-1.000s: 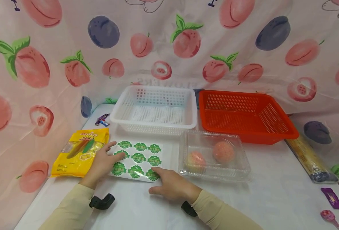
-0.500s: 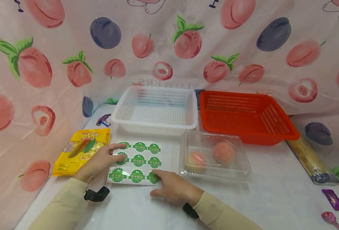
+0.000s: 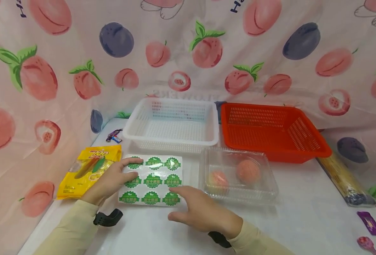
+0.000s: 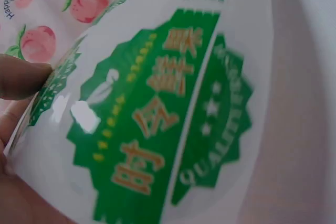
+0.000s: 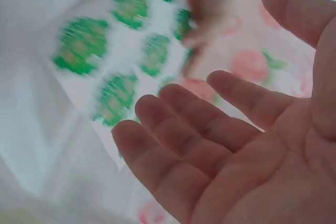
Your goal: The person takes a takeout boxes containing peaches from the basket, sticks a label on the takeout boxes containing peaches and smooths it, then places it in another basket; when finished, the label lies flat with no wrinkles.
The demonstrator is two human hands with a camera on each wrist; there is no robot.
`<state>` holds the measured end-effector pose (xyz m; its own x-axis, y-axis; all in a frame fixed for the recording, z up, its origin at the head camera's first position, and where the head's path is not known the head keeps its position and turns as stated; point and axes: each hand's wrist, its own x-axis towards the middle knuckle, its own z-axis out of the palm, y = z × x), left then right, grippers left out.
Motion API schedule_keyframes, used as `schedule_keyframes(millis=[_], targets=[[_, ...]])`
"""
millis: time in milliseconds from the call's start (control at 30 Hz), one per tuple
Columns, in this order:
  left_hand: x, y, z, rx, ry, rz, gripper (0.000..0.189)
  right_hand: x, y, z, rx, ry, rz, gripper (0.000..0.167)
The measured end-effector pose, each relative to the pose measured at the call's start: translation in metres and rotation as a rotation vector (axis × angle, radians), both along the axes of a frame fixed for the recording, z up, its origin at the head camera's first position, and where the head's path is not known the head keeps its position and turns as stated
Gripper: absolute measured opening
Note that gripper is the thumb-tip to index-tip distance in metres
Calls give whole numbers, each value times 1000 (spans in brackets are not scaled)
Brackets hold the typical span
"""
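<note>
A white sheet of round green stickers (image 3: 152,180) lies tilted up in my left hand (image 3: 109,181), pinched at its left edge. In the left wrist view the sheet bows, with a fingertip (image 4: 23,78) over its edge and more of the hand behind it. My right hand (image 3: 204,210) stays just off the sheet's lower right corner, thumb and index finger spread. From the right wrist view, that hand's fingers (image 5: 173,169) are loosely extended and hold nothing.
A yellow candy bag (image 3: 78,182) lies at left. Behind stand a white basket (image 3: 172,141) and a red basket (image 3: 271,152). A clear clamshell box (image 3: 239,193) holds two pinkish round fruits. Small candies (image 3: 114,136), a long packet (image 3: 345,180), a purple wrapper (image 3: 370,223) and a lollipop (image 3: 366,243) lie about.
My left hand has shifted along the sheet's left edge, and the sheet has tilted up toward the camera. My right hand has drawn away from its corner, slightly right.
</note>
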<state>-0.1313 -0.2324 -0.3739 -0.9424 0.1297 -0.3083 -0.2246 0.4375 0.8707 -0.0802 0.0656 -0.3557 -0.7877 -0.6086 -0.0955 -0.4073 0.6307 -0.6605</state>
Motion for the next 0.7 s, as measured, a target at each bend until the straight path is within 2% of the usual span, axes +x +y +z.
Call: schedule_keyframes(millis=[133, 300, 500, 600, 700], targets=[[6, 2, 13, 95, 56, -25, 47, -3, 16, 22, -73, 152, -68, 57], [15, 7, 33, 175, 144, -102, 48, -18, 32, 36, -176, 318, -187, 55], [22, 20, 51, 226, 189, -149, 45, -34, 47, 38, -379, 602, -107, 49], [25, 23, 56, 253, 215, -179, 45, -36, 51, 40, -421, 615, -91, 51], [27, 27, 59, 282, 238, -203, 46, -35, 53, 41, -467, 524, -95, 52]])
